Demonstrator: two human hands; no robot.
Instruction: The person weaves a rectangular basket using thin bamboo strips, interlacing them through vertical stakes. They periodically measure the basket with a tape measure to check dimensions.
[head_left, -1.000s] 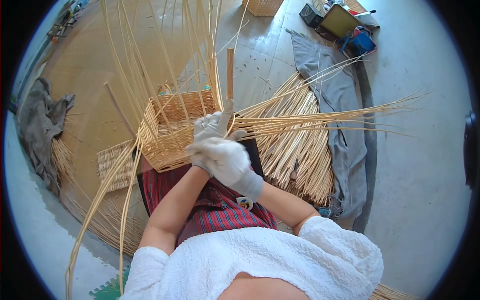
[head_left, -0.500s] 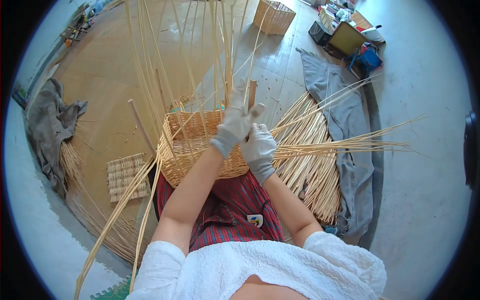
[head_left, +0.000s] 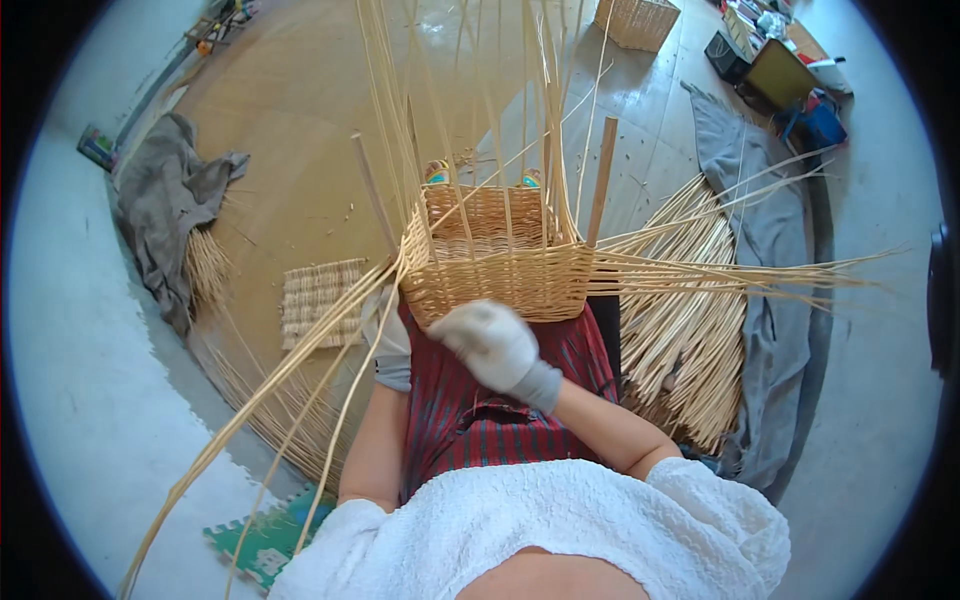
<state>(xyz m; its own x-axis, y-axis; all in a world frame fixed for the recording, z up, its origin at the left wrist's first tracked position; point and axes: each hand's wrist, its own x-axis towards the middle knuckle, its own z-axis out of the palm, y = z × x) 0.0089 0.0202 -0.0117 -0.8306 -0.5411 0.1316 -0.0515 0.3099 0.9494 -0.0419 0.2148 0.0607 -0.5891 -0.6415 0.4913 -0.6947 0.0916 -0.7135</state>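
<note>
A half-woven wicker basket (head_left: 510, 283) rests at my lap, with tall pale upright canes (head_left: 378, 90) rising from its walls. At its left corner, my left hand (head_left: 390, 340), in a white-grey glove, is beside the canes (head_left: 285, 368) that trail toward me; its fingers are partly hidden. My right hand (head_left: 490, 342), gloved too, is just in front of the basket's near wall, smeared by motion. More loose canes (head_left: 760, 275) stick out from the right corner. Wooden sticks stand at the left (head_left: 374, 190) and right (head_left: 602, 182) corners.
A heap of cut canes (head_left: 680, 330) lies on grey cloth (head_left: 780, 340) to the right. On the left are a small woven panel (head_left: 318, 300) and a crumpled grey cloth (head_left: 165, 215). A finished-looking basket (head_left: 638, 24) and a pile of boxes (head_left: 778, 75) stand farther off.
Both hands have left the basket's right corner. My left hand has come down to the left corner, and my right hand has moved left along the near wall. The view has shifted left.
</note>
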